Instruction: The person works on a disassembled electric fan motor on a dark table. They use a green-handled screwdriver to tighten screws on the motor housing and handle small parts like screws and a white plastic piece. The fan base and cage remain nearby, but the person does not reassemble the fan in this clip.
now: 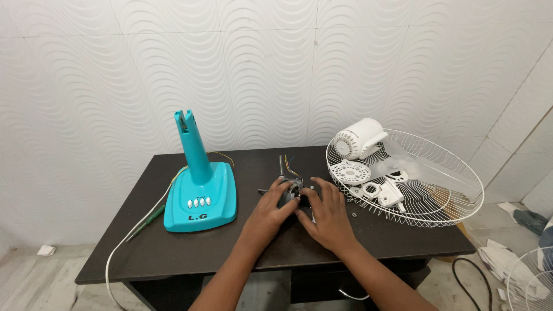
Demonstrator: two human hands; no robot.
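Both my hands rest on a small grey fan motor (290,183) near the middle of a dark table (173,247). My left hand (269,210) grips the motor's left side. My right hand (327,212) holds its right side. The motor's metal shaft (281,165) stands upright behind my fingers, with coloured wires beside it. A turquoise fan base (199,193) with an upright neck and white buttons stands to the left.
A white wire fan guard (438,196) lies at the table's right end, holding a white motor cover (360,138) and several white plastic parts. A green screwdriver (148,222) and a white cord (124,245) lie left of the base. Another guard (533,282) sits on the floor.
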